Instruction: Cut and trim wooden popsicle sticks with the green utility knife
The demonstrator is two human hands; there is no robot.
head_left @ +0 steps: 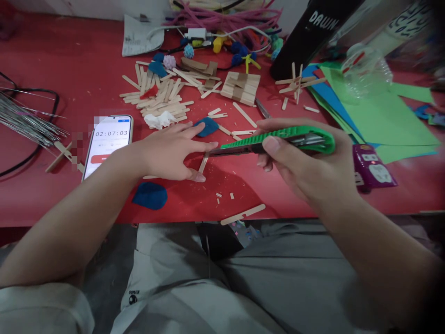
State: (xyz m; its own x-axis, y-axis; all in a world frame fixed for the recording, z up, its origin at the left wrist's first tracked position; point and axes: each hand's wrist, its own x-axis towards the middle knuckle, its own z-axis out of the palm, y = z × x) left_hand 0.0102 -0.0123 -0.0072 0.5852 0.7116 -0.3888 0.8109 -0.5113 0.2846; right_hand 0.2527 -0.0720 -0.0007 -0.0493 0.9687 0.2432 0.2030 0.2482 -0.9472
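My right hand [306, 162] is closed around a green utility knife [278, 139], its blade pointing left toward a short wooden stick [203, 163] on the red table [69, 69]. My left hand [170, 150] lies flat on the table with fingers spread, fingertips pressing beside that stick. A blue felt piece [207, 126] lies just beyond my left fingers. Another blue felt piece [150, 195] sits near the table's front edge.
A phone [107, 144] showing a timer lies left of my hand. A pile of wooden sticks [160, 97], a stick panel [241, 87], pipe cleaners [225, 18], green and blue paper sheets [375, 116], a black bottle [309, 37], a purple power strip [371, 169] and metal wires [24, 120] surround the work area.
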